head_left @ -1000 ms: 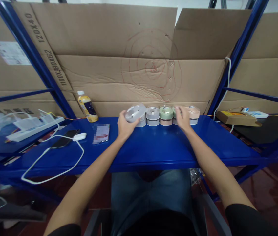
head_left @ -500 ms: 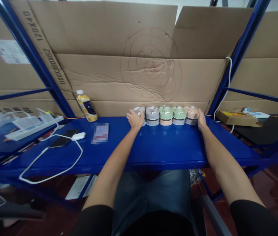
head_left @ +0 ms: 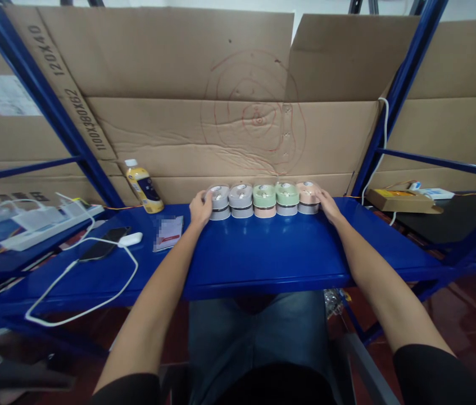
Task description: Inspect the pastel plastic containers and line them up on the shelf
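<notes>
Several small lidded containers stand side by side in a row near the back of the blue shelf, with clear-looking lids and a second-coloured layer below. At the left end is a grey container [head_left: 220, 201], with my left hand [head_left: 201, 208] closed against its outer side. Another grey container [head_left: 241, 200] stands beside it, then a green container [head_left: 264, 199] with a peach lower part and a second green container [head_left: 287, 198]. At the right end, my right hand [head_left: 329, 206] curves round a peach container [head_left: 308, 197]. The fingertips are partly hidden.
On the left are a yellow drink bottle [head_left: 145, 188], a partly blurred flat packet [head_left: 168, 233], a phone [head_left: 105, 243], a white cable [head_left: 81, 323] and a power strip [head_left: 48, 228]. Cardboard [head_left: 157, 129] stands behind. To the right is an open carton [head_left: 404, 201].
The row of containers has slid left along the shelf, with both hands moving along. My left hand has shifted from over the end grey container to its outer side. The view has shifted slightly.
</notes>
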The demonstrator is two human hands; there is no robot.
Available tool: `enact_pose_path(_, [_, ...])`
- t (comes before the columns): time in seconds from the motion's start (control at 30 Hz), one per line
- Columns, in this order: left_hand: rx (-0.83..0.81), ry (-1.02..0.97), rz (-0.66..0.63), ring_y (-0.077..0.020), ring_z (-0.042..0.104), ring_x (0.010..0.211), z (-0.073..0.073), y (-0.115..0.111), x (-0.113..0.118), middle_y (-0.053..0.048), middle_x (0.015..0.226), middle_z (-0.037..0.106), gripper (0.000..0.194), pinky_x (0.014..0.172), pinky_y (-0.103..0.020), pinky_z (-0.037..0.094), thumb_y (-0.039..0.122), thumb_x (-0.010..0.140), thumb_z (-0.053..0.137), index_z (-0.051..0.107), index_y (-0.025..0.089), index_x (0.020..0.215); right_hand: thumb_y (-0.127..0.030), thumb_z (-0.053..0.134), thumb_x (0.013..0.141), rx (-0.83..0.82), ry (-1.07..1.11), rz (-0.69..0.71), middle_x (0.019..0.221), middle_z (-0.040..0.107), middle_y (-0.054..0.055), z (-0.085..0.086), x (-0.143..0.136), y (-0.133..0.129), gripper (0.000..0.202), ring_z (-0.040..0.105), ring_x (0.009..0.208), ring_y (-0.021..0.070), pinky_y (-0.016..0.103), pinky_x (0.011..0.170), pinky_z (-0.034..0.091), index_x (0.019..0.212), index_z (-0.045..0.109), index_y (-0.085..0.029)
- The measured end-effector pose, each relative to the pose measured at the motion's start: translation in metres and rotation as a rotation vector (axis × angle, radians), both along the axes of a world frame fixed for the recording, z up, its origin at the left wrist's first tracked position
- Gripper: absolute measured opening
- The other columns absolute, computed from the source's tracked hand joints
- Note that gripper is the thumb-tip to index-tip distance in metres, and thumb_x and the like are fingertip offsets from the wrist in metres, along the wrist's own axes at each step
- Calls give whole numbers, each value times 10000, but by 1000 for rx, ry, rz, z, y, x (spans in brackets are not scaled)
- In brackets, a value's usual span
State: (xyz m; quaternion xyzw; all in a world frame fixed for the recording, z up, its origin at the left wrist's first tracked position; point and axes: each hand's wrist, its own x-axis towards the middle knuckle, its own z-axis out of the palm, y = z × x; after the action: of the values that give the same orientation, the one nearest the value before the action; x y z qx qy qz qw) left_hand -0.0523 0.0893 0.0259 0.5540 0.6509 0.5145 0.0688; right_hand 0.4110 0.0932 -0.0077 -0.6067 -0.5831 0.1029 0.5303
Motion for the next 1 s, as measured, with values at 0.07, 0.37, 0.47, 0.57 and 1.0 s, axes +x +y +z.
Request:
enact_pose_path(0.07, [2, -15, 34, -303, 664, 1244, 1, -2, -16, -174, 1297, 729, 418, 1131, -405, 460, 386, 1001, 498, 678, 124, 1274, -617, 612, 903, -64, 56, 70, 1304, 722, 137, 2, -16, -4, 628, 670, 1151, 291, 434, 977, 531, 1382, 601, -211])
enact_pose_path(0.37, [-3, -66, 57, -279, 614, 1344, 1, -10, -36, -143, 1409, 686, 389, 1189, -386, 414, 344, 1022, 491, 665, 136, 1301, -564, 791, 737, -51, -287, -202, 1411, 571, 325, 19, -79, -15, 1072, 580, 1282, 476, 605, 1063, 443, 1575, 335, -77])
enact_pose_path(0.47, [-29, -101, 61, -298, 588, 1376, 0, -10, -34, -183, 1441, 653, 445, 1207, -397, 392, 362, 1024, 499, 619, 99, 1362, -542, 756, 774, -54, -332, -204, 1314, 634, 296, 21, -85, -15, 937, 610, 1220, 468, 618, 1040, 444, 1523, 405, -102])
enact_pose_path(0.57, [-65, -128, 81, -342, 582, 1371, 0, -11, -36, -219, 1403, 662, 507, 1199, -466, 402, 407, 1024, 509, 563, 73, 1402, -482, 779, 737, -34, -296, -206, 1284, 662, 252, 22, -83, -15, 851, 628, 1199, 435, 569, 1029, 475, 1453, 477, -136])
enact_pose_path(1.0, [224, 23, -717, -334, 616, 1300, 11, -57, 34, -171, 1375, 618, 764, 1152, -538, 471, 543, 784, 819, 521, 188, 1391, -538, 799, 715, 271, 82, 384, 1202, 696, 117, 65, -73, -54, 785, 683, 1051, 297, 468, 902, 586, 1382, 530, -223])
